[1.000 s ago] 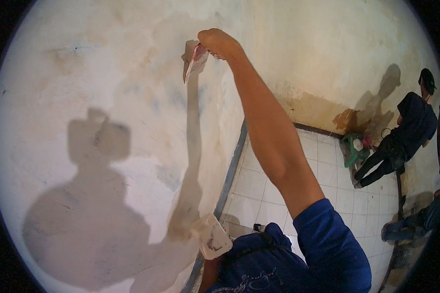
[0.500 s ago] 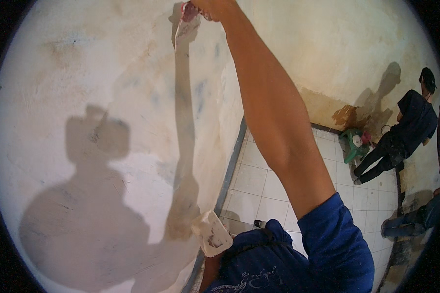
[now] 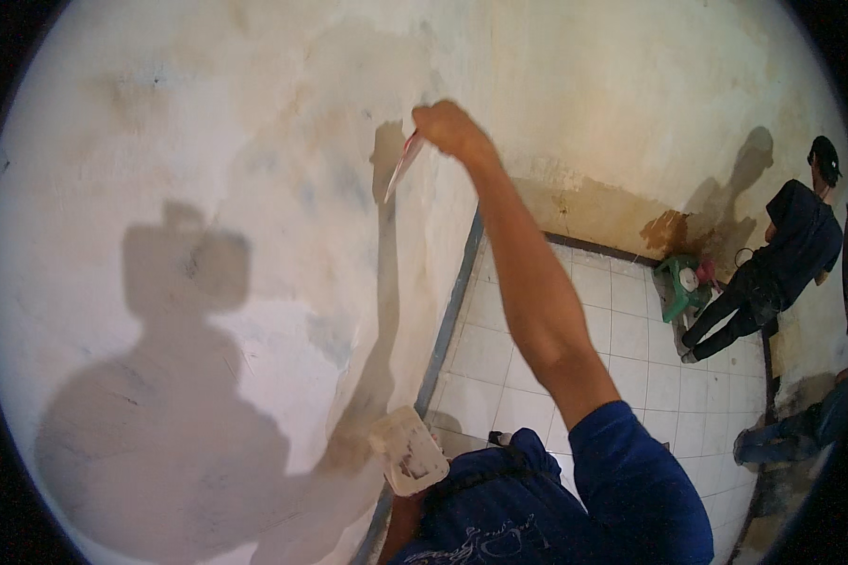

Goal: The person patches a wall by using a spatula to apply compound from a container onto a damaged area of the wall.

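Note:
My right hand (image 3: pixel 452 129) is raised close to the wall (image 3: pixel 283 122) on the left, closed around a putty knife (image 3: pixel 404 165). The knife's blade points down and slightly left, its edge near the wall; whether it touches, I cannot tell. Low in front of my body, a whitish plastic tub (image 3: pixel 411 452) with pale residue inside tilts toward me. My left hand (image 3: pixel 413 507) holds it from beneath, its fingers mostly hidden by the tub. Pale patches and bluish-grey stains mark the wall around my shadow.
A dark baseboard (image 3: pixel 448 330) runs where wall meets white tiled floor (image 3: pixel 499 377). At the far right, a person in dark clothes (image 3: pixel 801 226) stands by a green stool (image 3: pixel 680 287) bearing a container. Another person's legs (image 3: pixel 787 428) show at the right edge.
My right hand has come down and to the right along the wall with the putty knife, whose blade now shows edge-on. The tub has barely moved.

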Action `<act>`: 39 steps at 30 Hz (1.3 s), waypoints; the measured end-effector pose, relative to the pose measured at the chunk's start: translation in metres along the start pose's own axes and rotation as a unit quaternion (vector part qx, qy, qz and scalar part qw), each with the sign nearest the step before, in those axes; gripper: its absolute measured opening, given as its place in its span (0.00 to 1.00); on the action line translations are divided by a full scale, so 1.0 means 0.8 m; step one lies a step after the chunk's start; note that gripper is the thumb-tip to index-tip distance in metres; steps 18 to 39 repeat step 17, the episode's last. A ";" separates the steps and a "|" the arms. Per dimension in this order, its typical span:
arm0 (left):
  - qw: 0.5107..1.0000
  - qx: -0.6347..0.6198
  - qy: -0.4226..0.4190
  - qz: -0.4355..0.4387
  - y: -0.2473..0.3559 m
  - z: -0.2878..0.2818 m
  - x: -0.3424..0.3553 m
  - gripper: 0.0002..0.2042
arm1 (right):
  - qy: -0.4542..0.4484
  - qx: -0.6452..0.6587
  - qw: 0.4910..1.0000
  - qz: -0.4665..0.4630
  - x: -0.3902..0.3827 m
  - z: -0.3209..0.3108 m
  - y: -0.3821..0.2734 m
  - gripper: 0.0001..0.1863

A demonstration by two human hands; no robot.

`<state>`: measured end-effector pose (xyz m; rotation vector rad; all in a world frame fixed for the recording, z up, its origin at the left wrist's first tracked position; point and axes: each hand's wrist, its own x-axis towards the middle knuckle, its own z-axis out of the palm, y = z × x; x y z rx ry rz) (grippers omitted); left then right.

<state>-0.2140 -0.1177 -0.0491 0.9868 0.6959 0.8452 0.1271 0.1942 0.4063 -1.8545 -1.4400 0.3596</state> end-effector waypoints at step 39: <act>0.892 -0.449 -0.025 -0.045 -0.029 -0.027 -0.006 0.29 | 0.164 0.095 0.981 -0.047 0.005 -0.024 -0.182 0.21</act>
